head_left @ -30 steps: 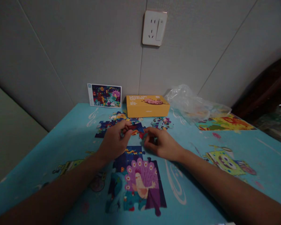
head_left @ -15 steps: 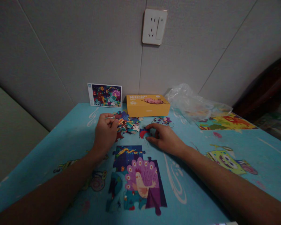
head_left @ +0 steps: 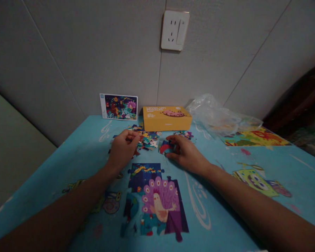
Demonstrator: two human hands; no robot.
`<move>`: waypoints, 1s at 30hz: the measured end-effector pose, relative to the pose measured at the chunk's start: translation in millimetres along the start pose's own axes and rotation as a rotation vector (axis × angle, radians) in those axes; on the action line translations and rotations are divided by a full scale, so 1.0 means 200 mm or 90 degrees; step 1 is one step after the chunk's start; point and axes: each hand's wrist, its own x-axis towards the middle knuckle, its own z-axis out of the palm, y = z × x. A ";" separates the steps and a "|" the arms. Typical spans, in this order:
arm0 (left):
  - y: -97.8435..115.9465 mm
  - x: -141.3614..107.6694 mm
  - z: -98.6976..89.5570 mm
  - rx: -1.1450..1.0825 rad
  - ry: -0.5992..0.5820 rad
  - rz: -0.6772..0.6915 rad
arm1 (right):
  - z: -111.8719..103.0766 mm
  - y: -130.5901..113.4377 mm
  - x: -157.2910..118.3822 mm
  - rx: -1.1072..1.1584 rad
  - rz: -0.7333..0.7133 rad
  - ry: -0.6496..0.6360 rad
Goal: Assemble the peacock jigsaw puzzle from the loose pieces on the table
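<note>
Grey panelled wall (head_left: 115,49) stands behind a desk (head_left: 89,154) spread with a blue cartoon cloth, where a picture card (head_left: 120,106) leans beside a yellow box (head_left: 168,124). A second ago the two hands nearly met over the loose puzzle pieces, with a dark piece showing at the left one's fingertips; now they have parted, and that piece no longer shows there. The left hand (head_left: 123,148) sits at the near left edge of the loose pieces (head_left: 148,141), thumb and forefinger drawn close; whether anything is pinched between them I cannot tell. Over to the right, the right hand (head_left: 187,154) is half curled, thumb and fingers bracketing the edge of a red-and-blue piece (head_left: 165,148), which it seems to have hold of; whether that piece is off the cloth is unclear. Nearer the person lies the joined section (head_left: 157,206), with its purple peacock, flat and looking the same as a second ago. So, as I judge it, the parting of the hands belongs to picking through pieces, and nothing has been added to the joined part.
</note>
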 end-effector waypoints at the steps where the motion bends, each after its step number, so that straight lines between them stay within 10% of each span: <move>1: 0.01 -0.01 0.00 -0.010 -0.035 0.010 | 0.00 0.00 0.00 0.021 0.005 0.007; 12: 0.04 -0.09 0.02 0.084 -0.290 0.246 | 0.03 -0.04 -0.03 0.244 -0.034 -0.036; 21: 0.03 -0.09 0.03 0.045 -0.298 0.228 | 0.03 -0.05 -0.04 0.246 -0.040 -0.056; 25: 0.04 -0.08 0.02 0.012 -0.241 0.186 | 0.01 -0.03 -0.02 0.197 0.002 -0.001; 30: 0.03 -0.03 -0.01 -0.056 0.025 0.000 | -0.07 0.10 0.05 -0.076 0.086 0.275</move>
